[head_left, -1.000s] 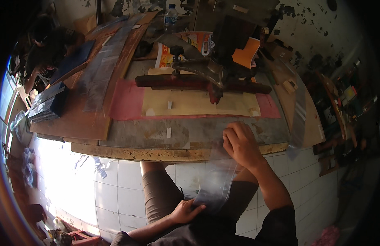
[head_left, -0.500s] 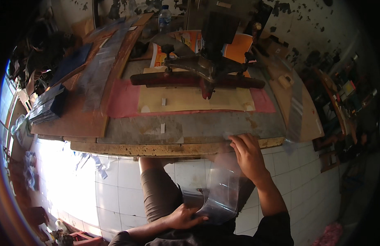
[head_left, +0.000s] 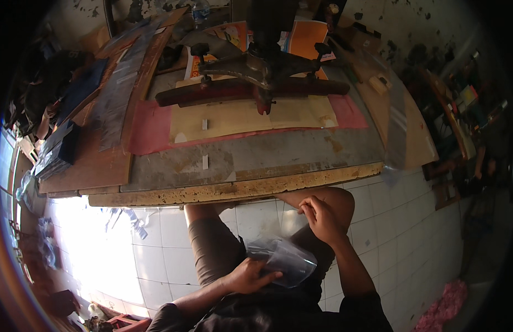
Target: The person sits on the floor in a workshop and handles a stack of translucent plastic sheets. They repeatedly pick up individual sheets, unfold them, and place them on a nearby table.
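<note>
Over my lap, a clear plastic sheet (head_left: pixel 294 264) is folded or curled back on itself. Its near side is gripped by my left hand (head_left: pixel 248 276), with the thumb lying across it and the fingers underneath. My right hand (head_left: pixel 324 220) hovers above my right thigh, just off the table's front edge. Its thumb and fingertips are pinched together, and whether anything small sits between them cannot be made out. A gap separates that hand from the folded sheet.
On the worktable (head_left: pixel 256 157) lies a yellow sheet (head_left: pixel 240 119) over pink material (head_left: pixel 148 130), under a dark metal press bar (head_left: pixel 223 94). Stacked dark sheets (head_left: pixel 60 149) sit left; clear plastic strips (head_left: pixel 396 127) lie right. A person (head_left: pixel 51 83) is at far left.
My right hand has come down and back from the table edge. The plastic sheet, stretched up toward it before, is now folded down compactly by my left hand. The view has shifted slightly.
</note>
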Available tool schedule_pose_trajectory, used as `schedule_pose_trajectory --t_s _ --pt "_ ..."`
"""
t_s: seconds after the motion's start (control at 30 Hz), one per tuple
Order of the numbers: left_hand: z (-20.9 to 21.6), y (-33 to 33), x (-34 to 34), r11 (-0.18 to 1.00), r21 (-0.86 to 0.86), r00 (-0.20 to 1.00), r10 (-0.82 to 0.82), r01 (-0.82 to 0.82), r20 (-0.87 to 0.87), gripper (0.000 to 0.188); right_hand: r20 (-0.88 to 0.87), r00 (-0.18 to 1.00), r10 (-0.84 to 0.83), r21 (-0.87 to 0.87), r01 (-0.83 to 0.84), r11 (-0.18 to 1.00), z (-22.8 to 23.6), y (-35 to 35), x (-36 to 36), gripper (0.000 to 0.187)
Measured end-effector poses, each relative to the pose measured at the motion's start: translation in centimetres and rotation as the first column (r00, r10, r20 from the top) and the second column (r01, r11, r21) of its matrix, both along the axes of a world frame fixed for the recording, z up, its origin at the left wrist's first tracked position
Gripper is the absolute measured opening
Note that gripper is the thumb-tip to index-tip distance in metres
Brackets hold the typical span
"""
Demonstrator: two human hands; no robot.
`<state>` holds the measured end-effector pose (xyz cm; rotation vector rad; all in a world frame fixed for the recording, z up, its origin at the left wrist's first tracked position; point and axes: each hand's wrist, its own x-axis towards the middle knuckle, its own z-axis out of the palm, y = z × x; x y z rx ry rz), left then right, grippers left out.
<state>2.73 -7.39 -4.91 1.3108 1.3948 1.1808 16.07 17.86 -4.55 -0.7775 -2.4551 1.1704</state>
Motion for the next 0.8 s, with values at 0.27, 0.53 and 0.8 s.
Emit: schedule_pose_trajectory --t_s 0.27,0.53,0.8 --pt "-2.2 0.1 -0.3 1.000 -0.024 0.999 -0.022 0.021 -0.023 0.035 -0.024 1.000 0.016 0.155 -0.012 0.988 -2.4 0.2 -2.0 0.006" --pt "-0.4 0.9 -0.3 0.994 0.096 0.995 -0.046 0.054 -0.088 0.038 0.011 0.998 0.066 -0.044 -0.066 0.997 -2.0 -0.6 -2.0 0.012" --pt "0.9 0.6 -0.5 0.946 0.317 0.981 -0.001 0.063 -0.194 0.039 -0.152 0.988 -0.021 0.556 0.103 0.825 7.6 -3.5 -0.9 0.020"
